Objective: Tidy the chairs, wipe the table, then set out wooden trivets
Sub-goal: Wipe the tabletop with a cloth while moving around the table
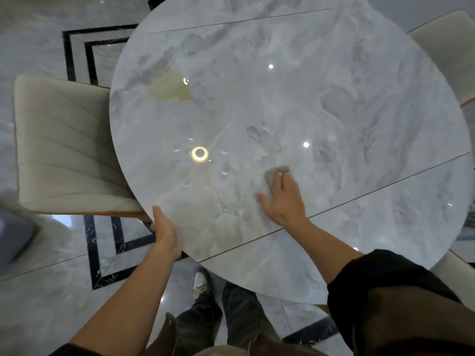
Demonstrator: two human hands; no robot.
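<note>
The dark sleeve (385,291) sits low right. The cloth (276,173) lies mid-frame on the table (334,98), pressed flat under the straight fingers of the right hand (285,199). A yellow spill (171,87) waits up and left (likely next). The left hand (164,227) grips the table's near edge.

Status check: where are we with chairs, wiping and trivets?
Chairs look done: the cream chair sits tucked under the table. Wiping is in hand: right hand presses a grey cloth flat, left hand grips the rim. Left: the yellowish stain is unwiped, and no trivets are in view.
</note>
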